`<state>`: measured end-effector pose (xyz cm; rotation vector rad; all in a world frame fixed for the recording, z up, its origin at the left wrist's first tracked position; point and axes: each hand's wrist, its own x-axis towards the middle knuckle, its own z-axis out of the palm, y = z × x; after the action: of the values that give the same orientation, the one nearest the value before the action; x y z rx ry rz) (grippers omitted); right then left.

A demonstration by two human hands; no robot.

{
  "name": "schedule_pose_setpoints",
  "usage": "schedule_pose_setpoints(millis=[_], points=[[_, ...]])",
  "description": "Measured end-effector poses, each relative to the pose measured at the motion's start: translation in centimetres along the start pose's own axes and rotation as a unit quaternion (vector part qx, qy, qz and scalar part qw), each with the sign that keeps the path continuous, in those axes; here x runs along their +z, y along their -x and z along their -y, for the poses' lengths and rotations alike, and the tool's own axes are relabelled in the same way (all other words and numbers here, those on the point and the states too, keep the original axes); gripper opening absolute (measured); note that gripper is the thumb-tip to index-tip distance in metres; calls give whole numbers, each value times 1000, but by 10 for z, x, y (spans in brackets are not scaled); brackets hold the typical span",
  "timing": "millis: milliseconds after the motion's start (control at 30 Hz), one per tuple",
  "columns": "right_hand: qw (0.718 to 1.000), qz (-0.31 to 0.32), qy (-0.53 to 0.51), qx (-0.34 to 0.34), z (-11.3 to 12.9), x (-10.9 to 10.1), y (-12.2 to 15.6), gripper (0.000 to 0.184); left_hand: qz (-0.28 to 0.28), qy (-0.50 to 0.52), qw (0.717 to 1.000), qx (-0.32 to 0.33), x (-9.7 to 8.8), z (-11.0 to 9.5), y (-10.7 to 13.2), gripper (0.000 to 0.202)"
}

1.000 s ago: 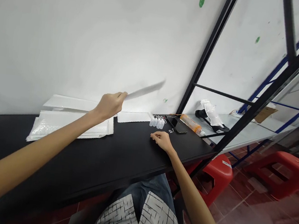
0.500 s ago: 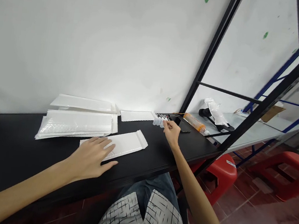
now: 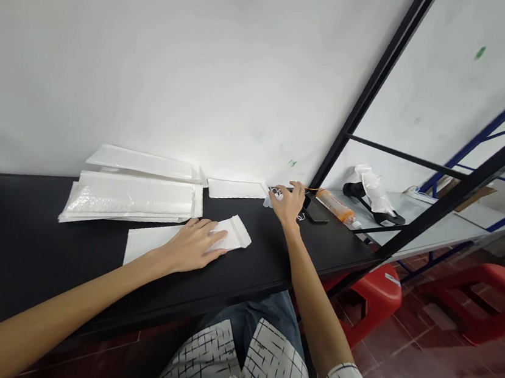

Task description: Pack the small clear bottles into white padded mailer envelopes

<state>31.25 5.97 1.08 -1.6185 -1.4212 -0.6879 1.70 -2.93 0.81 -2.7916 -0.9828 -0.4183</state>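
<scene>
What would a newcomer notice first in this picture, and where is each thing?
The two arms stretched over the black table stand out first: the left hand lies flat on a white envelope in the middle, and the right hand reaches the small bottles at the back by the wall. A stack of white envelopes lies at the back left, and a red stool stands on the floor to the right.

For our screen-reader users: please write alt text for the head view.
The left hand lies flat on a white padded envelope on a black table, while the right hand is over small bottles beside a phone. More envelopes are stacked behind.
</scene>
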Motion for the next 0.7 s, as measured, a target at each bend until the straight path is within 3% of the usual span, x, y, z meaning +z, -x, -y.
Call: schedule_pose_setpoints(millis=[133,267,467,700], points=[[998,55,24,-28,-6,11,3,19,-17,7,1000,0,1,-1,-1,41],[998,44,8,-37,-10,16,2,17,-32,11,999,8,8,-3,2,47],[999,39,16,-33,-9,22,0,16,-32,21,999,10,9,-6,1,34],[998,46,7,-30,-8,27,-4,18,-48,126,990,-49,15,2,-4,37]])
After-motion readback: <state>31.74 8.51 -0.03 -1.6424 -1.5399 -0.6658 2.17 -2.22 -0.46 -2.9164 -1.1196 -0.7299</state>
